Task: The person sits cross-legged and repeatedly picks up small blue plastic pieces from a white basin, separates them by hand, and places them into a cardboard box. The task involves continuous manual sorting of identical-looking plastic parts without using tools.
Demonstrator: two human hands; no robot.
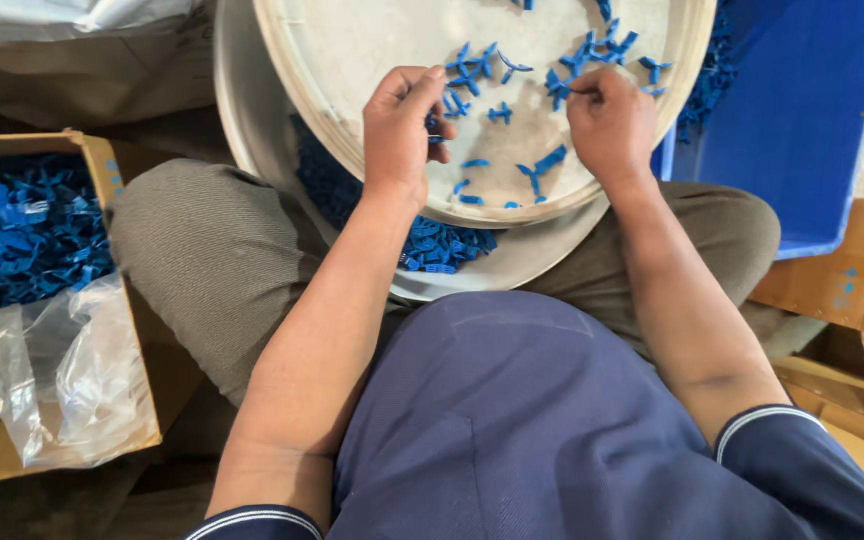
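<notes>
Between the two hands, small blue plastic pieces [497, 113] lie scattered on the pale, smooth face of a round tray [372, 45]; they are thin, pronged shapes, some Y-like, some short bars. At about nine o'clock of that scatter the left hand [399, 130] curls its fingers inward, thumb and forefinger pinched shut on one tiny blue piece [436, 131]. At three o'clock the right hand [612, 125] has its fingertips pressed together at the edge of a cluster of the pieces; whether its grip holds one I cannot tell.

Under the tray sits a wider, shallow grey basin [542, 255], with a heap of ribbed blue parts [442, 245] showing at its six o'clock rim. Both rest on the person's lap, over olive woven trousers [212, 260].

Further out, at three o'clock, stands a glossy blue plastic crate [802, 120]. At nine o'clock a brown cardboard box [102, 170] is filled with tangled blue parts [22, 235], and a crumpled clear plastic bag [62, 380] lies in its near end.
</notes>
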